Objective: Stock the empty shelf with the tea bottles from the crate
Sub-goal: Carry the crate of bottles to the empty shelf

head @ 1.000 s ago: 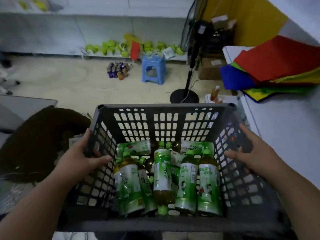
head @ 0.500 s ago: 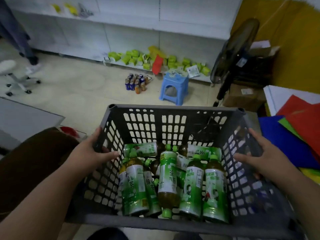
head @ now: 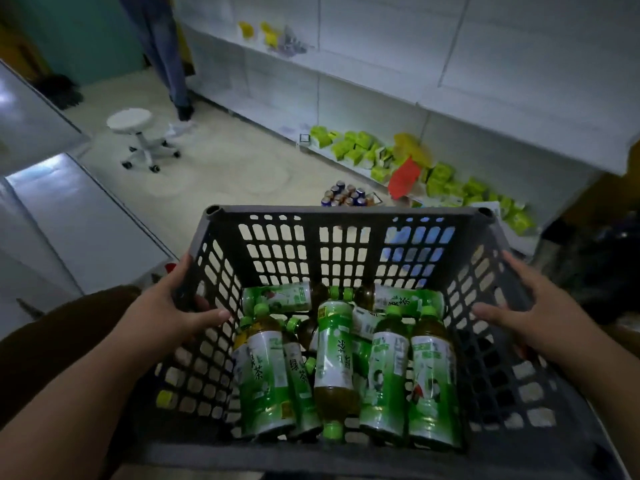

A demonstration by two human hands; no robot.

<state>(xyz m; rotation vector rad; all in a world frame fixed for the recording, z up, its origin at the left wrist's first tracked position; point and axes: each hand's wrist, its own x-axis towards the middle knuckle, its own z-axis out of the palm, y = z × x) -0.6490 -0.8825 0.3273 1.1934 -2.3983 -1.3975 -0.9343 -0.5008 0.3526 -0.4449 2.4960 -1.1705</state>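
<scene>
Crate carried toward the shelf, nothing stocked yet.

We held it with both hands: our left hand curled over the left wall, thumb hooked inside, and our right hand gripped the right wall. All the tea bottles we could see lay loose in the crate; no tea bottle was on the shelf, so the stocking remained.

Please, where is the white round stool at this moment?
In the head view the white stool stands on the floor at upper left, far beyond the crate, near the standing person's legs and left of the white shelves.
</scene>
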